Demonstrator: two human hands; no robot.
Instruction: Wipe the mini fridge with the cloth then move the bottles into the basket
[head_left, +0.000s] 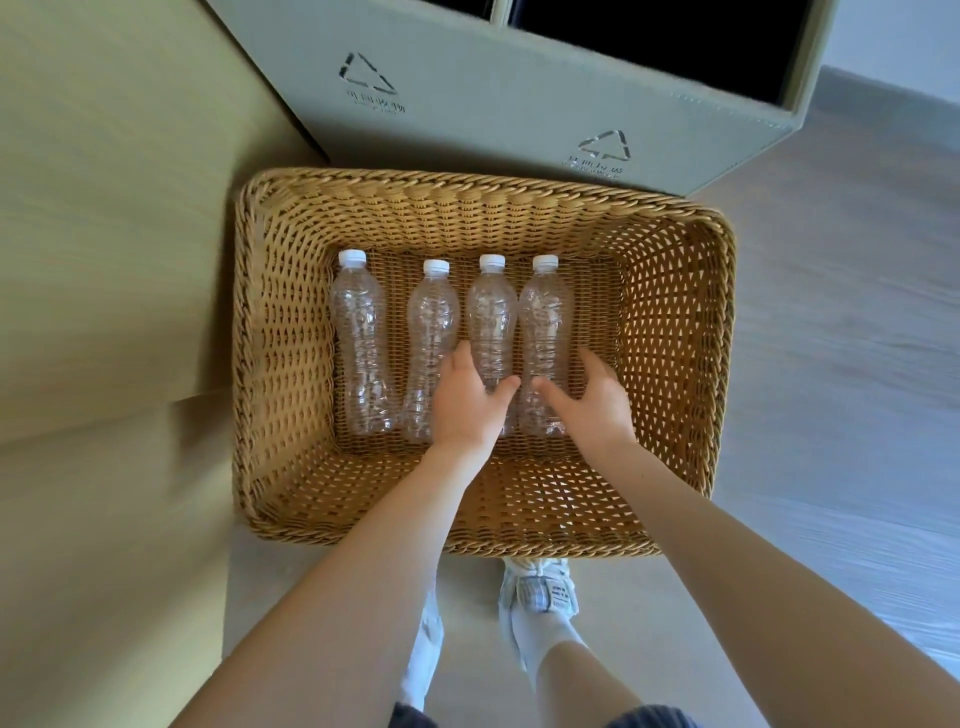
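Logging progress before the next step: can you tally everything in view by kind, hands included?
Tan woven wicker basket: 1
Clear plastic bottles with white caps, lying inside it: 4
Grey-green box-shaped recycling bin: 1
White shoes: 2
Hands, left hand and right hand: 2
Total: 10

The left hand (470, 402) covers the lower part of the third bottle (491, 317), counted from 9 o'clock. The right hand (595, 405) hides the fourth bottle (545, 317) along its lower 3 o'clock side. Whether either hand's fingers close underneath cannot be told. At 12 o'clock the recycling bin (519, 119) runs off the top edge, its print too blurred to read. At 6 o'clock the left forearm (337, 597) hides most of one shoe (428, 639).
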